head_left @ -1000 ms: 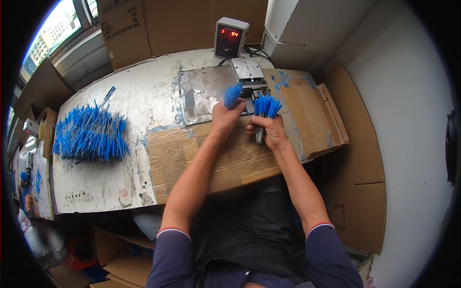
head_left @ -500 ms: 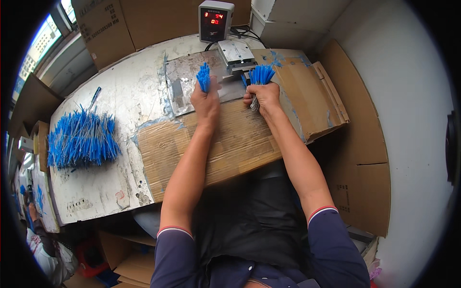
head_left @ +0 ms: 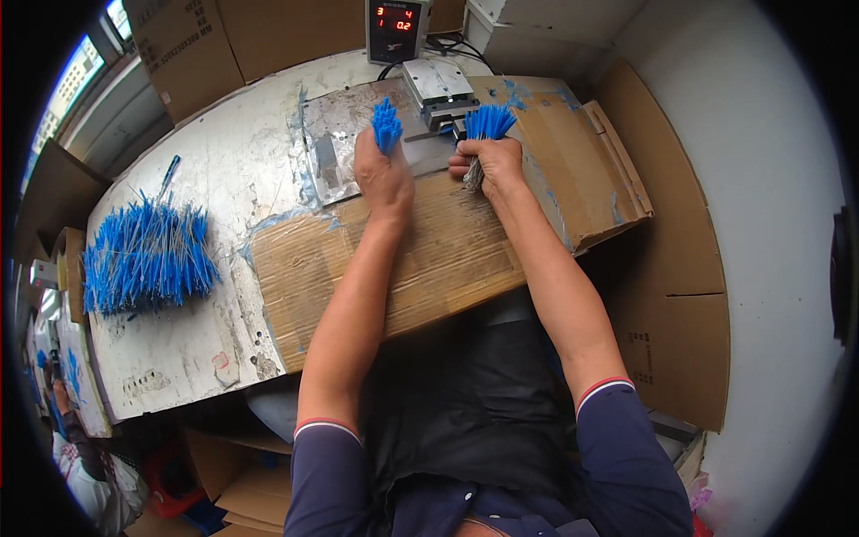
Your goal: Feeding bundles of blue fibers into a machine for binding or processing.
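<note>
Left hand shifted away from right hand, each holding a blue bunch, big pile remaining untouched on tabletop.

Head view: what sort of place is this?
Likely a small factory workshop: a large pile of thin blue pieces on a worn bench, a red-lit display, and a second person at far left.

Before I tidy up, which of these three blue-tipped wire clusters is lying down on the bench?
The large heap at left on the white tabletop. The left-hand grip holds one smaller bundle; the right-hand grip, another bundle.
</note>
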Available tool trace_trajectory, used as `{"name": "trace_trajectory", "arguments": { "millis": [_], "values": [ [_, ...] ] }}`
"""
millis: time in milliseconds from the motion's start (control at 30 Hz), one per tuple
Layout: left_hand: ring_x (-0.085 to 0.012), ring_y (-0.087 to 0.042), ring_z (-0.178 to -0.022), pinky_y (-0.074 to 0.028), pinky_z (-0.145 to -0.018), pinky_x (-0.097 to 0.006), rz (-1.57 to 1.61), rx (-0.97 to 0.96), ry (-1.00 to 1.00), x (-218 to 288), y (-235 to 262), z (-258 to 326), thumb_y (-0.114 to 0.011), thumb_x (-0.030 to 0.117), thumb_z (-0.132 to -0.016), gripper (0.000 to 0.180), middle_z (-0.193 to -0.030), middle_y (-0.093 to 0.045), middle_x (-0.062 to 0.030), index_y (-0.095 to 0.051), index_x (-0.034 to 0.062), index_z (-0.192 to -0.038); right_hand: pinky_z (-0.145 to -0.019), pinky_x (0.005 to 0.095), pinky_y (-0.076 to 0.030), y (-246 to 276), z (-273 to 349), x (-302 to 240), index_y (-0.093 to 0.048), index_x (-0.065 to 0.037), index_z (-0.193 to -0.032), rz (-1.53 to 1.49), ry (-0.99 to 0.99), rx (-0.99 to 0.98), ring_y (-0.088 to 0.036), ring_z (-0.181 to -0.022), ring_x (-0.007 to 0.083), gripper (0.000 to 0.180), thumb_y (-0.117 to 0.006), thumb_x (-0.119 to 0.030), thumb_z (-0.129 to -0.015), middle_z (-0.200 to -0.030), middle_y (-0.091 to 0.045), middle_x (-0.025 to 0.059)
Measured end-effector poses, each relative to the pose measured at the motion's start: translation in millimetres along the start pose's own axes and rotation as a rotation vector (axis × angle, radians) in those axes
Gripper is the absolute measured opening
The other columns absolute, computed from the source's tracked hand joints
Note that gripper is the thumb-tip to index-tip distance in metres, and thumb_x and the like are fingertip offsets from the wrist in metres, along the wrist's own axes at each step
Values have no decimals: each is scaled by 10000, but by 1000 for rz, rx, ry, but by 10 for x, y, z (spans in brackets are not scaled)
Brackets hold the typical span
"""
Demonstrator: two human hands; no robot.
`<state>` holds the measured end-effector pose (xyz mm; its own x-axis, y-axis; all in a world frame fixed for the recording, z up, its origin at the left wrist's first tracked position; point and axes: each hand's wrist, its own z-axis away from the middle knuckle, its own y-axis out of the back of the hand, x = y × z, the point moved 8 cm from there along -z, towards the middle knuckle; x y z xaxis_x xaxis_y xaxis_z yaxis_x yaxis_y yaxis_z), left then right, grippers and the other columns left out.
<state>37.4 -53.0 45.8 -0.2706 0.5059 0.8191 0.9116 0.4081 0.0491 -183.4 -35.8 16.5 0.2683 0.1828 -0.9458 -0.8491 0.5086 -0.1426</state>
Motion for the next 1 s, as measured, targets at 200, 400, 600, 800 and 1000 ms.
{"name": "trace_trajectory", "arguments": {
  "millis": [200, 400, 600, 800, 1000],
  "values": [
    [-393, -617, -960, -475, -846, -478, -398, -323, -37, 64, -371, 20, -614, 38, -828, 206, -961, -656, -192, -642, 50, -1032, -504, 408, -630, 49, 56, 61, -634, 86, -823, -153, -85, -32, -706, -629, 282, 100, -714, 38, -788, -763, -674, 173],
    [-379, -632, -949, -490, -828, -479, -395, -383, -55, 18, -393, 2, -605, 44, -802, 205, -928, -670, -176, -654, 53, -1001, -542, 428, -643, 59, 96, 45, -643, 62, -874, -255, -53, -70, -707, -670, 276, 111, -714, 33, -795, -788, -675, 160],
    [-356, -642, -963, -499, -828, -463, -434, -409, -127, 101, -427, 31, -619, 26, -781, 211, -938, -674, -154, -655, 54, -988, -531, 417, -642, 117, 70, 44, -655, 73, -890, -159, -47, -67, -687, -639, 249, 135, -729, 48, -780, -787, -676, 160],
    [-356, -645, -969, -504, -832, -463, -436, -404, -147, 86, -432, 45, -600, -8, -761, 233, -950, -671, -152, -642, 43, -984, -500, 393, -631, 87, 189, -1, -651, 72, -857, -49, -101, -176, -701, -615, 251, 115, -732, 53, -778, -760, -675, 151],
    [-407, -661, -858, -513, -750, -495, -413, -383, -121, 94, -415, 26, -580, 21, -813, 152, -895, -676, -188, -614, 37, -959, -501, 391, -630, 102, 213, 33, -652, 70, -861, -118, -87, -192, -708, -620, 257, 116, -726, 49, -775, -765, -679, 161]
  ]
}}
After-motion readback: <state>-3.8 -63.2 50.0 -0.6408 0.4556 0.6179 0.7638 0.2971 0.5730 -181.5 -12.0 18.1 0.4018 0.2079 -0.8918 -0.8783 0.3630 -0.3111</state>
